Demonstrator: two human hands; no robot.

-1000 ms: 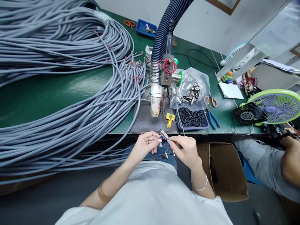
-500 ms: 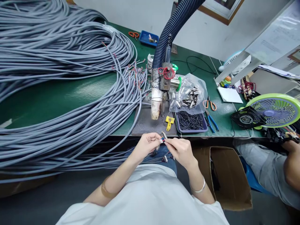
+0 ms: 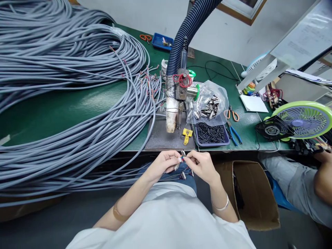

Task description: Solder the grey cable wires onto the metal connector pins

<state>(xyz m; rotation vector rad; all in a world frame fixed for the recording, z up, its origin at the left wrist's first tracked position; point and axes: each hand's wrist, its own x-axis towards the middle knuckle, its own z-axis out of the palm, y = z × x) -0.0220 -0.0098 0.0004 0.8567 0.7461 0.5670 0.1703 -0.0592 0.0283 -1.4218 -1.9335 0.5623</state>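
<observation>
At the table's front edge, my left hand [image 3: 166, 162] is closed in a pinch on thin coloured wires [image 3: 182, 158]. These run to a small metal multi-pin connector [image 3: 183, 152], which points up between my hands. My right hand [image 3: 200, 164] pinches the wires from the other side, just below the connector; its fingertips partly hide them. More wired connectors [image 3: 183, 175] hang or lie below my hands, near my lap. Ahead of my fingers, a soldering iron [image 3: 179, 119] is clamped upright, tip down, beside a black extraction hose [image 3: 190, 26].
Grey cables [image 3: 77, 135] fill the left side. A yellow tool [image 3: 187, 135], a tray of black sleeves [image 3: 210, 143], a bag of connectors [image 3: 223, 103] and blue pliers [image 3: 234, 135] lie ahead right. A cardboard box [image 3: 255, 193], a green fan [image 3: 311, 119] and another person's arm [image 3: 323, 176] are at right.
Both hands have come slightly lower, toward my body, with the connector and wires. The connector now stands more upright, and my right fingers have shifted on the wires.
</observation>
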